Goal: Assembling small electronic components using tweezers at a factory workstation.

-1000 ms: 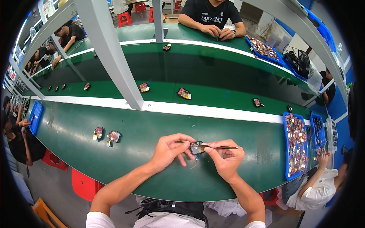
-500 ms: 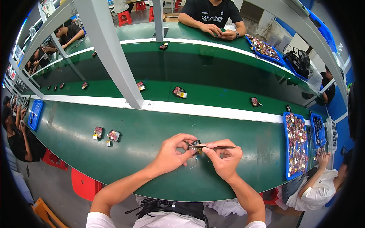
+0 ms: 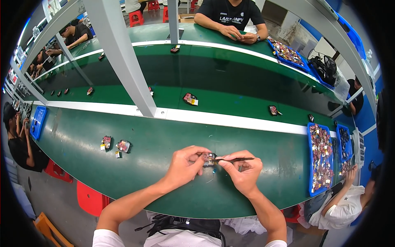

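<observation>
My left hand [image 3: 185,166] pinches a small electronic module [image 3: 208,159] in a dark casing between thumb and fingers, just above the green table. A pair of dark tweezers [image 3: 236,159] lies nearly level in my right hand [image 3: 243,171], closed around its shaft. The tip of the tweezers reaches the module's face; what it touches there is too small to make out. Under the module a tiny blue piece [image 3: 214,171] with a thin wire shows. Two similar modules, one red and dark [image 3: 106,142] and one clear-cased [image 3: 123,145], rest on the table to the left.
A blue tray [image 3: 309,187] heaped with small modules stands at the right, with a smaller blue tray [image 3: 345,142] beside it. Beyond the white rail [image 3: 214,118] runs a green conveyor belt [image 3: 230,105] carrying spaced modules. A grey post [image 3: 123,61] rises at centre-left. Co-workers sit around.
The module in my left hand has been turned, so more of its face shows, and my left fingers have shifted. The modules on the belt have moved slightly left. My right hand stays nearly still.
</observation>
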The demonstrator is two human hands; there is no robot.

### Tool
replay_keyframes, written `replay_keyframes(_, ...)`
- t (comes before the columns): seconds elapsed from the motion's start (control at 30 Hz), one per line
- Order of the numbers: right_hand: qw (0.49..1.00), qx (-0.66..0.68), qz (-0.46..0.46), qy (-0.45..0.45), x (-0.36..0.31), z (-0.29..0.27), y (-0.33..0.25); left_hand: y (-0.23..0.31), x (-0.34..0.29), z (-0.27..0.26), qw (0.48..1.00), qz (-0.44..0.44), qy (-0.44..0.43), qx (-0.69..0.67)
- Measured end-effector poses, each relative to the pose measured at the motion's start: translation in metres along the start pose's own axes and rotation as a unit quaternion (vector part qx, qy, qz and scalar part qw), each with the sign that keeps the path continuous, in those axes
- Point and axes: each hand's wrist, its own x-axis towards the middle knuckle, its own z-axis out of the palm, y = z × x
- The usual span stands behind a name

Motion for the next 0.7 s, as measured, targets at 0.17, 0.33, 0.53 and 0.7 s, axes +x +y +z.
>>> replay_keyframes(0.17,1.0,-0.005,-0.001,-0.017,0.001,0.0,-0.001,-0.008,0.002,-0.001,0.996,0.082,0.023,-0.025)
replay_keyframes(0.33,1.0,0.0,0.02,0.01,0.001,0.001,-0.002,0.003,0.002,-0.006,0.996,-0.005,-0.012,-0.084)
replay_keyframes(0.53,1.0,-0.012,0.013,0.005,0.0,0.0,0.001,0.008,0.001,-0.004,0.988,0.021,-0.035,-0.147)
replay_keyframes(0.7,1.0,-0.001,0.028,0.005,0.001,0.0,-0.002,0.01,-0.001,-0.004,0.988,0.033,-0.028,-0.146)
